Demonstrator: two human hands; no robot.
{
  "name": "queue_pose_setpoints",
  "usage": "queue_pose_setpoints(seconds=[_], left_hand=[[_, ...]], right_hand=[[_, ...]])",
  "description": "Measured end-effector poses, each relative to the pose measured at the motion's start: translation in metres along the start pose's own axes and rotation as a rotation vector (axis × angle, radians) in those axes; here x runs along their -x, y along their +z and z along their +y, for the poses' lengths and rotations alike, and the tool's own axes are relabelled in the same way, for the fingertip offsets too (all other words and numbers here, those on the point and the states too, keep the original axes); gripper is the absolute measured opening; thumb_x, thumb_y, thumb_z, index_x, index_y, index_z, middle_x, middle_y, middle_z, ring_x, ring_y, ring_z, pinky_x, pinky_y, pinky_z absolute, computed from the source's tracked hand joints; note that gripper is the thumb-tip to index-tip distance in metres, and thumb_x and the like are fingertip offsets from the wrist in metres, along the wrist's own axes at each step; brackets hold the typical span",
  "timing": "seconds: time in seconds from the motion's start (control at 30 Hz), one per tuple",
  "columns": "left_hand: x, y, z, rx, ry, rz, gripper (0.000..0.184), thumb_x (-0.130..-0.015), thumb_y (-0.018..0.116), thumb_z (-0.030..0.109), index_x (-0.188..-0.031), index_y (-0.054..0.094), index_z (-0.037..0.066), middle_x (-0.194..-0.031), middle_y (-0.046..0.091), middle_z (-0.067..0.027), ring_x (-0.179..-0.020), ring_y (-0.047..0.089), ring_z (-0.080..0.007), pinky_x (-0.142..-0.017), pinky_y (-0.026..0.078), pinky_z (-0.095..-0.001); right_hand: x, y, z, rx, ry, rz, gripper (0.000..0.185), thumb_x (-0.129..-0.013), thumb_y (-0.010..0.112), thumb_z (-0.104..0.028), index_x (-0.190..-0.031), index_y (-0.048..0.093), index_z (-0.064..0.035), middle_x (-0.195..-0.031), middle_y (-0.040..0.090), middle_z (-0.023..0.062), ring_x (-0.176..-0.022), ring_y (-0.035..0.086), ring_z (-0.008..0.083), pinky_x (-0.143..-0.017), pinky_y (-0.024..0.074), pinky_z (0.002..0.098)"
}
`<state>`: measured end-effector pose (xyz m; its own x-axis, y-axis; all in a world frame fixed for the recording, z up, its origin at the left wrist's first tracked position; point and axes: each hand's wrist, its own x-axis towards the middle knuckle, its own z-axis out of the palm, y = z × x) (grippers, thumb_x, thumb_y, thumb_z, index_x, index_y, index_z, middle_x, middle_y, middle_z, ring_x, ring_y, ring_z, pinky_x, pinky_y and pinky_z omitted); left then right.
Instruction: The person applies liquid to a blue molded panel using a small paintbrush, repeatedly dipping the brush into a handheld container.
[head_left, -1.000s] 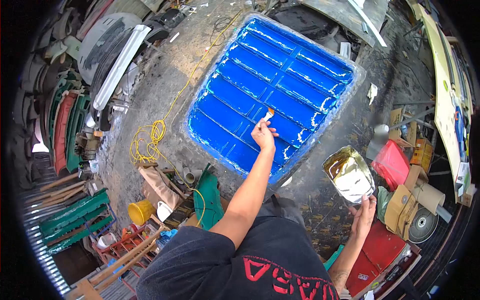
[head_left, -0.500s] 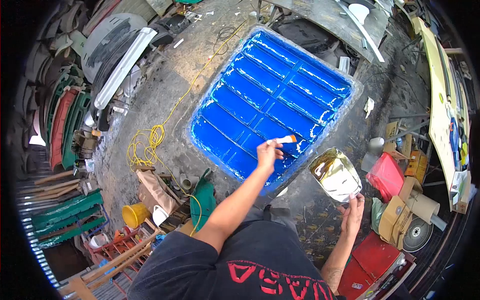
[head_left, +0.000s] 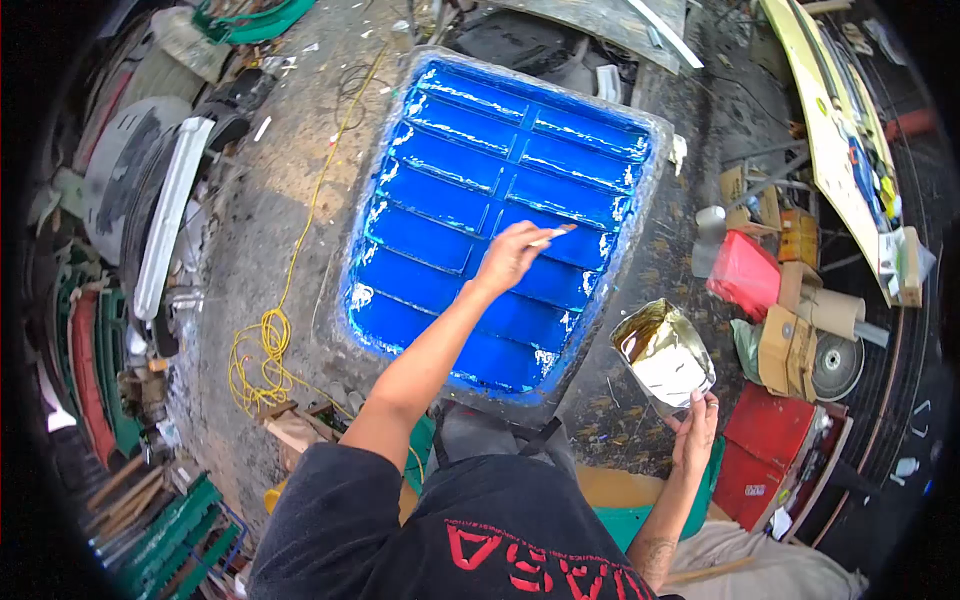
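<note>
My left hand (head_left: 510,258) is closed around a paintbrush (head_left: 548,238), its bristle end pointing up and right over the blue ribbed mould (head_left: 430,240). From this angle I cannot tell whether the bristles touch the surface. White flecks and patches mark the mould's ribs and borders, and a rough grey rim (head_left: 655,170) surrounds it. On the right, my right hand (head_left: 696,430) grips the near edge of an open, shiny metal tin (head_left: 665,355). Brownish-yellow shows inside the tin; how much liquid it holds is unclear.
A yellow cable (head_left: 272,345) lies coiled on the floor to the left. Long white strip (head_left: 175,215) and stacked panels stand beyond it. To the right are a pink-red container (head_left: 745,272), a cardboard box (head_left: 790,345) and a red case (head_left: 768,445).
My left hand has moved the brush farther up the mould, away from its lower right edge. The whole view has shifted and turned; the tin stays in my right hand.
</note>
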<state>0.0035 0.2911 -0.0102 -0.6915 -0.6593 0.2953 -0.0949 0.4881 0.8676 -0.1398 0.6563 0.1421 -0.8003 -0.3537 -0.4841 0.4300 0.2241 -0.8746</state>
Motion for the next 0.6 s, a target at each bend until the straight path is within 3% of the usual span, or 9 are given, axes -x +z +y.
queue_pose_setpoints(seconds=[0.1,0.3,0.47,0.6], left_hand=[[-0.019,0.027,0.000,-0.062,0.178,-0.129,0.026,-0.083,0.069,0.007,-0.109,0.068,0.010,-0.090,0.062,-0.0075,-0.085,0.058,-0.0289,-0.074,0.047,-0.0377],[-0.035,0.043,-0.038,-0.127,0.310,-0.265,0.025,-0.082,0.066,0.007,-0.107,0.068,0.012,-0.085,0.059,-0.0058,-0.080,0.054,-0.0279,-0.073,0.046,-0.0383],[-0.040,-0.002,-0.056,-0.287,0.251,-0.252,0.016,-0.084,0.064,0.014,-0.099,0.070,0.014,-0.081,0.058,-0.0039,-0.082,0.055,-0.0274,-0.076,0.047,-0.0386],[-0.038,-0.059,-0.075,-0.441,0.278,-0.306,0.019,-0.086,0.061,0.015,-0.103,0.069,0.014,-0.082,0.060,-0.0039,-0.081,0.055,-0.0264,-0.076,0.047,-0.0373]], right_hand=[[0.020,0.005,0.010,0.055,-0.022,0.062,0.043,-0.091,0.061,-0.038,-0.117,0.043,-0.0086,-0.115,0.055,0.0064,-0.104,0.058,0.0169,-0.065,0.0576,0.0357],[0.050,0.022,0.030,-0.023,-0.032,0.177,0.044,-0.091,0.061,-0.036,-0.117,0.042,-0.0063,-0.109,0.055,0.0087,-0.096,0.060,0.0173,-0.066,0.0587,0.0364],[0.057,0.028,0.034,-0.040,0.004,0.169,0.041,-0.092,0.062,-0.033,-0.117,0.042,-0.0069,-0.116,0.054,0.0100,-0.104,0.057,0.0179,-0.070,0.0573,0.0384],[0.052,0.033,0.035,-0.033,0.022,0.145,0.043,-0.091,0.063,-0.033,-0.119,0.042,-0.0071,-0.119,0.053,0.0092,-0.108,0.054,0.0173,-0.071,0.0546,0.0380]])
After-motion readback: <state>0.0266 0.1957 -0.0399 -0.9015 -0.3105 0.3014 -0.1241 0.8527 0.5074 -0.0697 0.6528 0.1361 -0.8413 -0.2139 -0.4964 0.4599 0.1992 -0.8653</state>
